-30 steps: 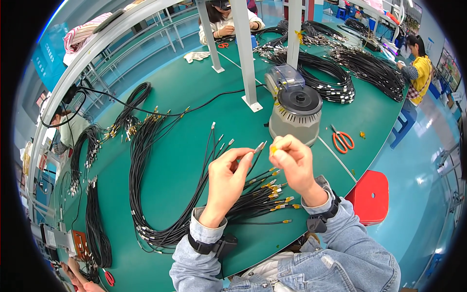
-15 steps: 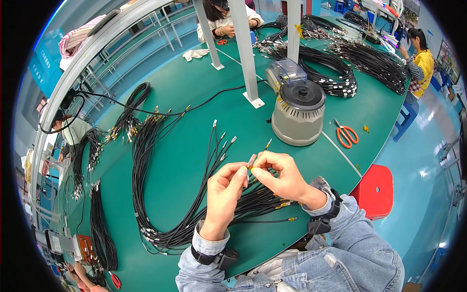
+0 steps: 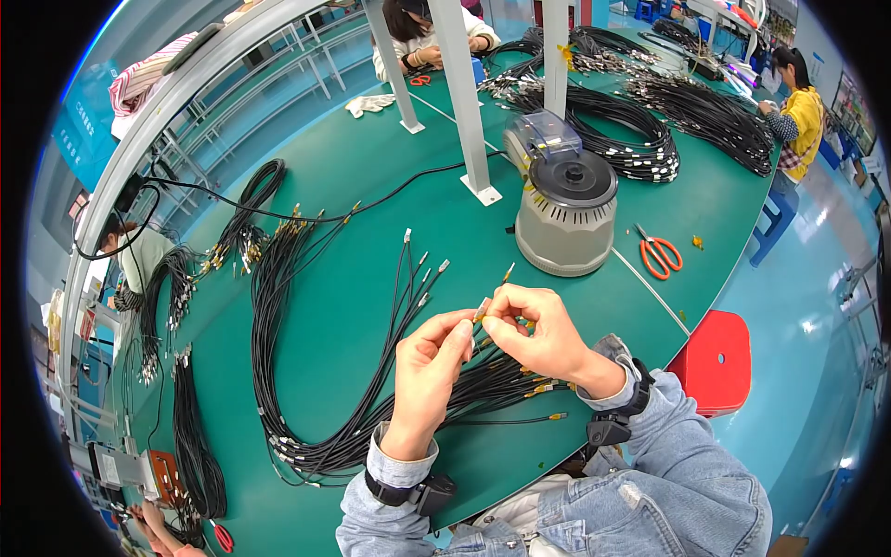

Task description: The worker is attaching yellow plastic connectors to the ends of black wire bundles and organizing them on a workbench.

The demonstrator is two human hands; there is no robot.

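The silvery connector (image 3: pixel 482 310) sits between thumb and forefinger of your left grip (image 3: pixel 431 360), its tip tilted up past them; your right grip (image 3: pixel 538 332) pinches yellow tape (image 3: pixel 479 320) against it; it looks slim; black cables (image 3: pixel 261 334) curve over the green worktop (image 3: pixel 371 232), near a grey machine (image 3: pixel 567 227) and orange-handled scissors (image 3: pixel 660 258); a red stool (image 3: pixel 716 371) stands at the edge.

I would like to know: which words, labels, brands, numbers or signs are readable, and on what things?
Blue bag or panel, upper left: pale lettering, too small and blurred to read.
Cable connector at the left hand: no legible text.
Nothing else is readable.
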